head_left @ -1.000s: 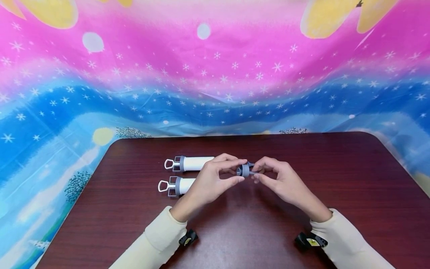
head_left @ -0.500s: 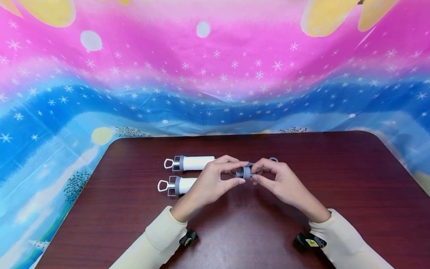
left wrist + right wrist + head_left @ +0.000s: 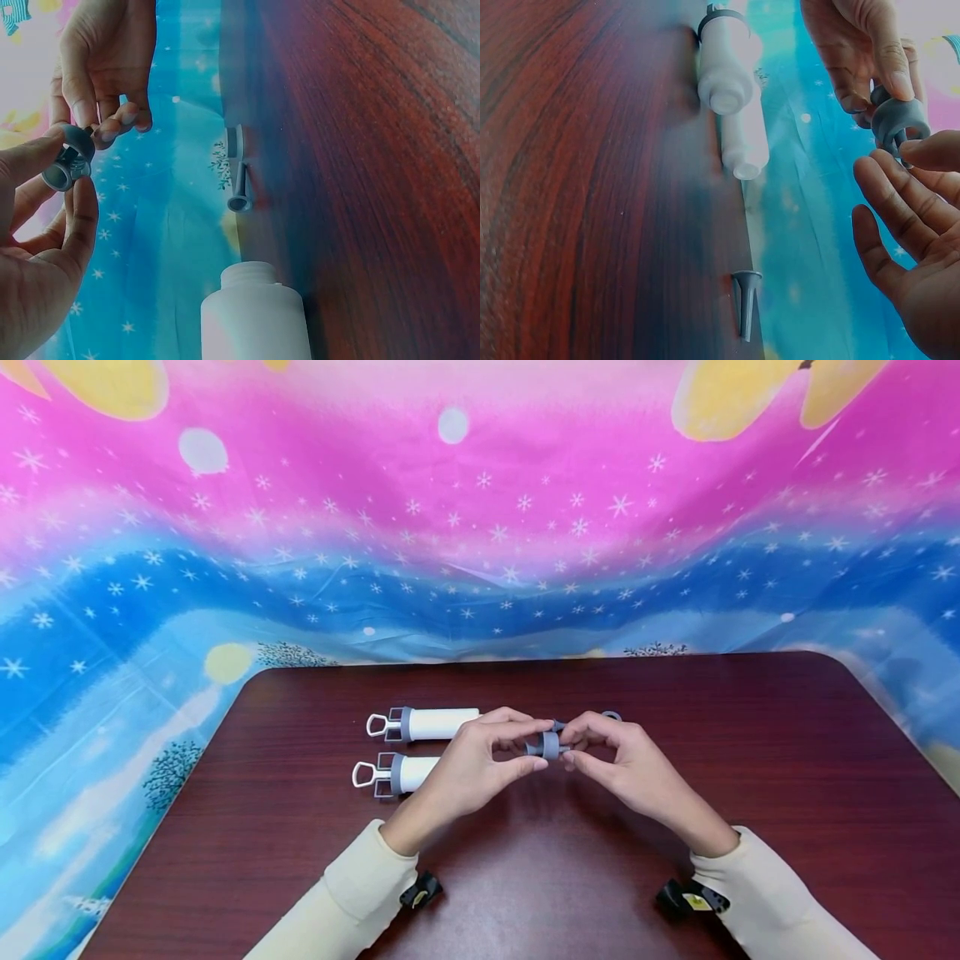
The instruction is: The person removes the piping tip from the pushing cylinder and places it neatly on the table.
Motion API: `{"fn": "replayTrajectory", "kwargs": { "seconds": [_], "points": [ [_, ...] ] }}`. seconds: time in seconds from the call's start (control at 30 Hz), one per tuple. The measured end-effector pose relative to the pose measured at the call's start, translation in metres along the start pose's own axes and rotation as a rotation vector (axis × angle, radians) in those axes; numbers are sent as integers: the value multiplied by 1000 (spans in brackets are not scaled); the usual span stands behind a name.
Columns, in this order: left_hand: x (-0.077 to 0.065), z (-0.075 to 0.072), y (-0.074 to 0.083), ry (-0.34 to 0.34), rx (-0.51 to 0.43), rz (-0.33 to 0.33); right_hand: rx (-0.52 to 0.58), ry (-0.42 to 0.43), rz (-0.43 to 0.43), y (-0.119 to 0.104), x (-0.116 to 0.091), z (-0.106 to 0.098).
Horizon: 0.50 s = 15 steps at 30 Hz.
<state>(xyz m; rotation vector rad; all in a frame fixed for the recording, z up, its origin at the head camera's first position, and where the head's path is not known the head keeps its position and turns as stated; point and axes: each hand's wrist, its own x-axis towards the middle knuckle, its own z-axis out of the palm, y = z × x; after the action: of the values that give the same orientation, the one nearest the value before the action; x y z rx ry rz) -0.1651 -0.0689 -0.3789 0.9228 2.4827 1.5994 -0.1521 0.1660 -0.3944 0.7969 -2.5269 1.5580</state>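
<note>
My left hand holds a grey ring cap between thumb and fingers. Through the cap runs a grey funnel-shaped nozzle, its wide flared end toward the left hand in the left wrist view. On the other side, my right hand pinches the thin end of the nozzle with thumb and fingertips; in the right wrist view this tip shows inside the cap opening. The right hand's other fingers are spread loosely. Behind the hands, a second grey nozzle lies on the table.
Two white tubes with grey collars and white pull handles lie left of the hands, one farther back, one nearer, partly covered by the left hand. Another grey ring cap rests behind the right hand. A patterned cloth hangs behind the table.
The held cap and nozzle have turned more side-on. My right hand has shifted slightly left, and the loose ring cap behind it has come into view. The left hand stays nearly still.
</note>
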Motion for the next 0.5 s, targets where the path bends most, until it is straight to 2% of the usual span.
{"fn": "replayTrajectory", "kwargs": {
  "seconds": [0.5],
  "points": [
    [1,0,1,16,-3,-15,-46,41,3,-1,0,-1]
  ]
}}
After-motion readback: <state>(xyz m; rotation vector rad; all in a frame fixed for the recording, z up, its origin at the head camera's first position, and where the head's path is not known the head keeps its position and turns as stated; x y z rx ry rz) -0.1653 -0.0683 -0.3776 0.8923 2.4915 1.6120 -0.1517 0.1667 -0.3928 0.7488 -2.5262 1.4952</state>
